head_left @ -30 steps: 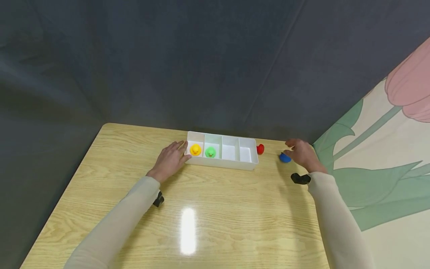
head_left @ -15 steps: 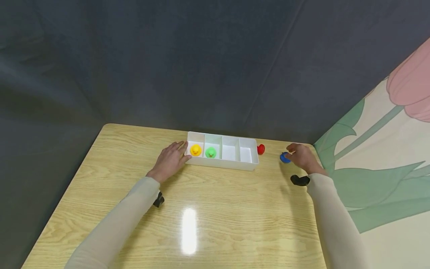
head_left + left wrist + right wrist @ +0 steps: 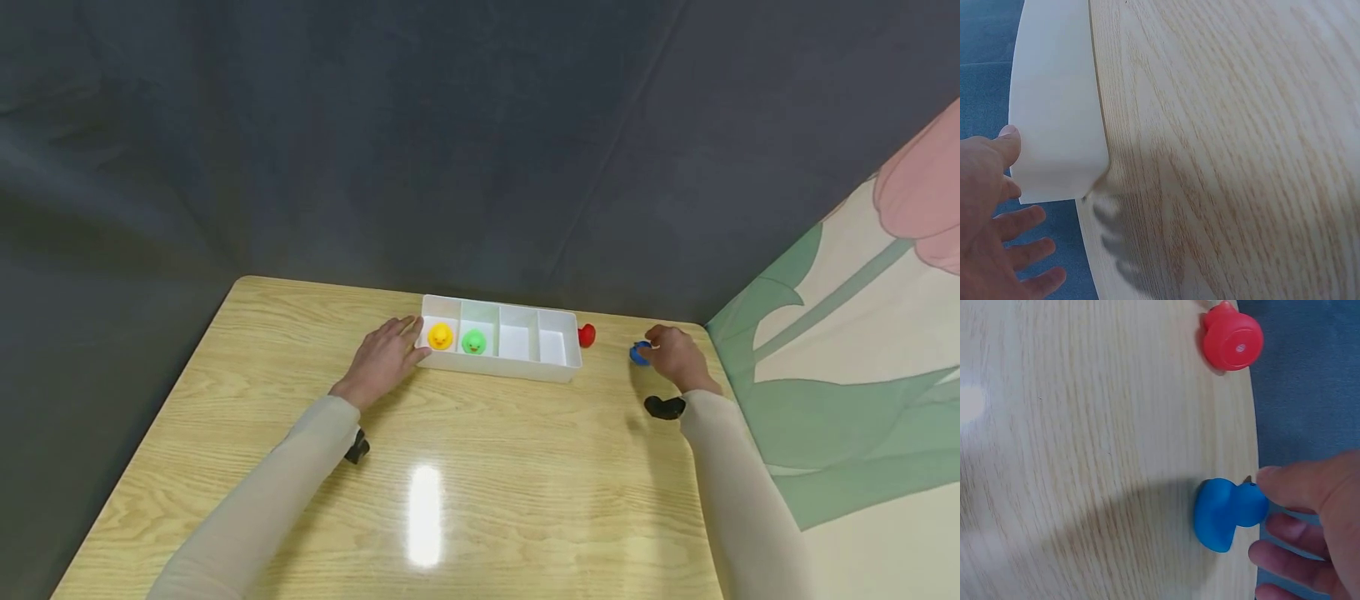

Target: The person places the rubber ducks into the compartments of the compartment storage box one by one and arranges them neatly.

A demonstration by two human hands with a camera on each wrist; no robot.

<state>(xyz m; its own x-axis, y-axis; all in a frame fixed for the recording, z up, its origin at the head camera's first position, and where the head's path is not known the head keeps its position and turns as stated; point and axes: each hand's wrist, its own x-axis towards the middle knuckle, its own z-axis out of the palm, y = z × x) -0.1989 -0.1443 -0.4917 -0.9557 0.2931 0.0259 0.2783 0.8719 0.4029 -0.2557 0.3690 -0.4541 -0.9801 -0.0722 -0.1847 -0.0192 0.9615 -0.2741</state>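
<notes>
My left hand [image 3: 381, 358] rests against the left end of a white divided box [image 3: 502, 367]; in the left wrist view its fingers are spread, with the thumb and forefinger touching the box. Inside the box, a yellow rubber duck [image 3: 440, 336] sits in the leftmost compartment and a green rubber duck [image 3: 474, 342] in the one beside it. To the right, my right hand [image 3: 678, 358] pinches the head of a blue rubber duck [image 3: 1214, 512] between thumb and forefinger. The other fingers of that hand are loosely bent. Whether the blue duck touches the table cannot be told.
A red rubber duck [image 3: 587, 335] lies on its side against the box's right end. The wooden table [image 3: 525, 475] ends at a dark curtain [image 3: 450, 150] behind the box. A flower-patterned cloth [image 3: 847, 417] borders the right side.
My right hand has come down onto the blue duck and taken its head between thumb and forefinger. The left hand stays at the box's left end.
</notes>
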